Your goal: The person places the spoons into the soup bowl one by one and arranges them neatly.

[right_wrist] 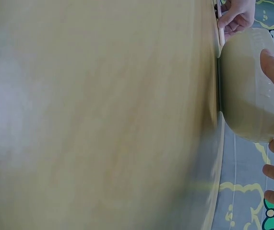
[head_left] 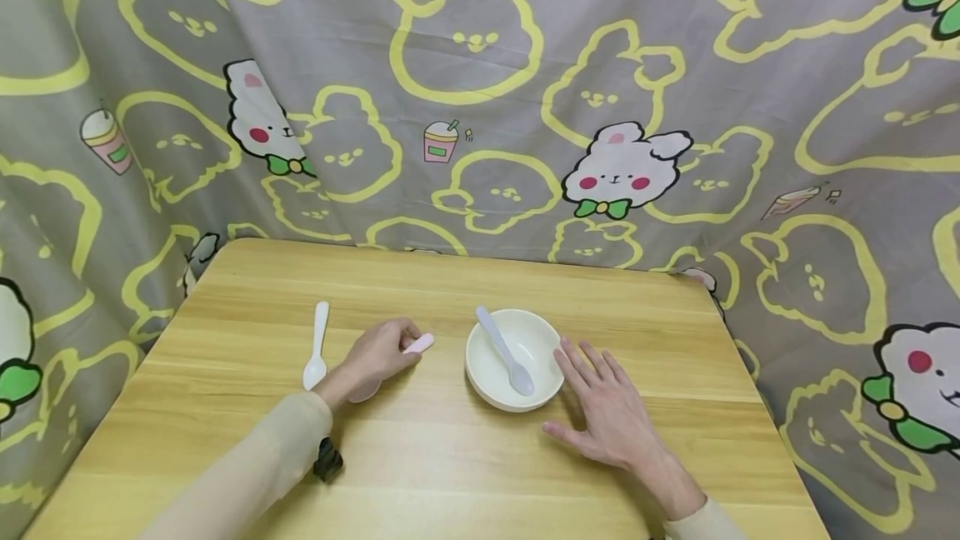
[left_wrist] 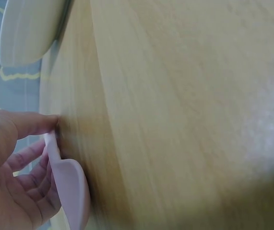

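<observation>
My left hand (head_left: 381,350) pinches a pink spoon (head_left: 420,343) by its handle, low over the wooden table. In the left wrist view the thumb lies on one side of the handle of the pink spoon (left_wrist: 72,187), and its scoop hangs toward the wrist. A cream bowl (head_left: 546,342) stands right of this hand, with a pale lavender spoon (head_left: 501,348) leaning inside it. My right hand (head_left: 611,411) has its fingers spread at the bowl's right side; the fingertips reach its rim, though firm contact is hard to tell.
A white spoon (head_left: 318,348) lies on the table (head_left: 450,473), left of my left hand. Behind the far table edge hangs a grey curtain (head_left: 480,132) with yellow-outlined cartoon figures. It also runs along both sides.
</observation>
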{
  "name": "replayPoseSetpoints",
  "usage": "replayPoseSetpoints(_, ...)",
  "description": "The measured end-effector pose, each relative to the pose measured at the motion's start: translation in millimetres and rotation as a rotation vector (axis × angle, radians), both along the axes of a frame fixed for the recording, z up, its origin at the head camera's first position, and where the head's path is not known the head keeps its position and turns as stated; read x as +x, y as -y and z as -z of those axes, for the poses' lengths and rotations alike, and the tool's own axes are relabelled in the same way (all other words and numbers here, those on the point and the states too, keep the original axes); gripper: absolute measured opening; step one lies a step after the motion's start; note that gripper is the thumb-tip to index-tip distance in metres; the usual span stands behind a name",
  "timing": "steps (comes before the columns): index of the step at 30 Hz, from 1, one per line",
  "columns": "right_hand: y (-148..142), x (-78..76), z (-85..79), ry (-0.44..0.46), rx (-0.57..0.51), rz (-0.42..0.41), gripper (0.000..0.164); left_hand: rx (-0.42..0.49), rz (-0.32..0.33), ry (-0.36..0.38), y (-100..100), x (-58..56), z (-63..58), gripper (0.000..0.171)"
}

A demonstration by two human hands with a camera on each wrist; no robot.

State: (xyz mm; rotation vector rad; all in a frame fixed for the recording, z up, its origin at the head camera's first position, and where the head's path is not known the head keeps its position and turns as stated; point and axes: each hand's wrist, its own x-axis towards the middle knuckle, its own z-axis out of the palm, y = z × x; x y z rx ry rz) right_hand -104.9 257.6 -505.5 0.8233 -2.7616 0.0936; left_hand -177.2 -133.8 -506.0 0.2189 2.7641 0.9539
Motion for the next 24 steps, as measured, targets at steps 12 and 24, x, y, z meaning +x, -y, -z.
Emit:
replayPoseSetpoints(12, 0.8, -0.7, -0.9, 0.004, -0.001, 0.0, 0.106, -0.01, 0.035, 0.021, 1.0, -2.3, -2.1, 0.029)
replayPoseSetpoints(24, 1.0, 0.0, 0.5, 0.002, -0.006, 0.0, 0.107, 0.004, 0.034, 0.045, 1.3, -1.4, -0.3, 0.029)
